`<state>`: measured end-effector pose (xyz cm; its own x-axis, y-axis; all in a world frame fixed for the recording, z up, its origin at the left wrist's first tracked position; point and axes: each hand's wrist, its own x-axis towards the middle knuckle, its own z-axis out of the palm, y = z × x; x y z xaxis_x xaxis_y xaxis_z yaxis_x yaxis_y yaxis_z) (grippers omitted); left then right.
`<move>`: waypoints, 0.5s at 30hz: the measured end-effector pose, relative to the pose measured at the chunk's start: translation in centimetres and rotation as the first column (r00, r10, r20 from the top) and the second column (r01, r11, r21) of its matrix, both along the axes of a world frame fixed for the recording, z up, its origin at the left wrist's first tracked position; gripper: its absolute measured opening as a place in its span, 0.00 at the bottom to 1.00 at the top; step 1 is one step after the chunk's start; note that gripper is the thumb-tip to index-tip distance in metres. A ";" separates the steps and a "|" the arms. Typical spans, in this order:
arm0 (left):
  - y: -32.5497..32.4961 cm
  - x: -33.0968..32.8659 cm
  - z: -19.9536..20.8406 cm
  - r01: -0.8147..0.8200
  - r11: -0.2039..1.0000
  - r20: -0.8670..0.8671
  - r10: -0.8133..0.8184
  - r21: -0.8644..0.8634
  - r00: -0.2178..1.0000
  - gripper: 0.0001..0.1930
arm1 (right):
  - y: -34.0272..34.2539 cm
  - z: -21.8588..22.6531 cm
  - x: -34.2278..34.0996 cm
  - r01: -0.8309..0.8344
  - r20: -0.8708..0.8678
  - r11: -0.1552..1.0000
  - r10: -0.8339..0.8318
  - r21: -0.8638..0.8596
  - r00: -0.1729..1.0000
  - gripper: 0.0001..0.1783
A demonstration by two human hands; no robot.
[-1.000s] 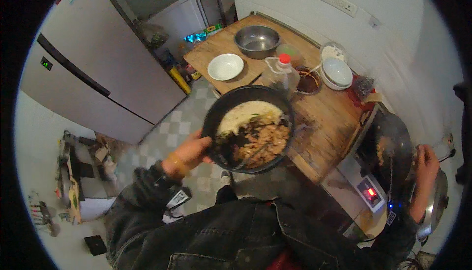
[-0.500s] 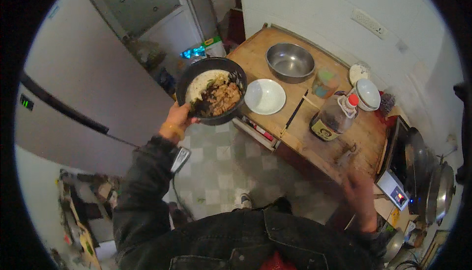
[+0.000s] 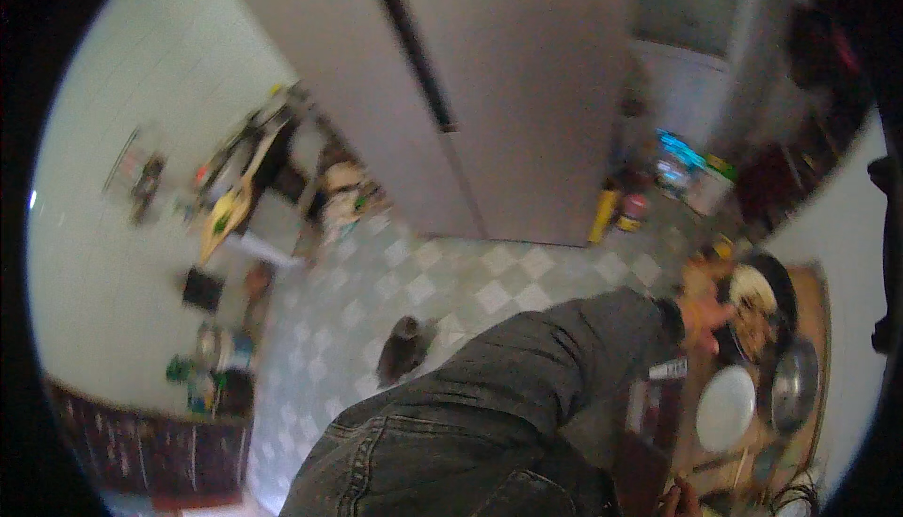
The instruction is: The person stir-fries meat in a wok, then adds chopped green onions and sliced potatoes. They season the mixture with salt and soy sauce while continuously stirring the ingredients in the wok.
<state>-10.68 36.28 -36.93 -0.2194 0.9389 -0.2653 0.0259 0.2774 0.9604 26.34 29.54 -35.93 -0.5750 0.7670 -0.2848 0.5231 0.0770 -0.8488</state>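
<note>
The black pan (image 3: pixel 785 293), with pale and browned food (image 3: pixel 752 302) in it, is at the right, over the far end of the wooden table. My left hand (image 3: pixel 701 321) grips it at the near side, arm stretched out; motion smears the fingers. A white plate (image 3: pixel 725 409) is beside the pan, and a steel bowl (image 3: pixel 795 387) lies on the wall side. Only part of my right hand (image 3: pixel 679 500) shows, at the lower edge by the table's front; its fingers are too blurred to read.
A tall fridge (image 3: pixel 536 94) rises ahead over a checkered floor (image 3: pixel 508 268). Blurred packages (image 3: pixel 691 174) stand by the door. Cluttered items surround a yellowish board (image 3: pixel 229 214) at the left, and a dark cabinet (image 3: pixel 160 446) is at the lower left. The wooden table (image 3: pixel 815 302) runs along the right wall.
My view has swung left, bringing the fridge to the middle and the table to the right edge. The pan, held in the air before, is now over the table's far end.
</note>
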 end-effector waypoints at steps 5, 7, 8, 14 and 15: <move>-25.6 -13.9 11.3 0.082 0.997 0.231 -0.076 -0.016 0.970 0.38 | -6.0 10.2 -15.6 -0.279 0.089 0.958 0.285 -0.071 0.955 0.16; -38.4 -18.9 17.4 -0.283 0.959 0.224 0.274 0.007 0.935 0.38 | -9.1 15.0 -22.8 -0.399 0.094 0.915 0.403 -0.061 0.910 0.17; -45.2 -22.0 20.6 -0.448 0.894 0.187 0.441 -0.008 0.878 0.37 | -11.1 17.0 -26.6 -0.445 0.086 0.894 0.448 -0.059 0.890 0.18; -87.6 -23.8 27.3 -0.941 0.314 0.246 0.929 -0.128 0.276 0.31 | -35.5 21.6 -46.2 -0.784 -0.104 0.617 0.786 0.065 0.610 0.11; -95.0 -22.9 26.4 -0.965 0.235 0.241 0.949 -0.119 0.202 0.30 | -41.8 21.3 -48.0 -0.773 -0.033 0.634 0.772 -0.027 0.634 0.11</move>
<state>-33.61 -58.74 -10.53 -0.9051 0.0674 -0.4198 -0.4249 -0.1102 0.8985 -21.68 -12.28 -14.63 -0.9577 0.0300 -0.2863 0.2723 0.4169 -0.8672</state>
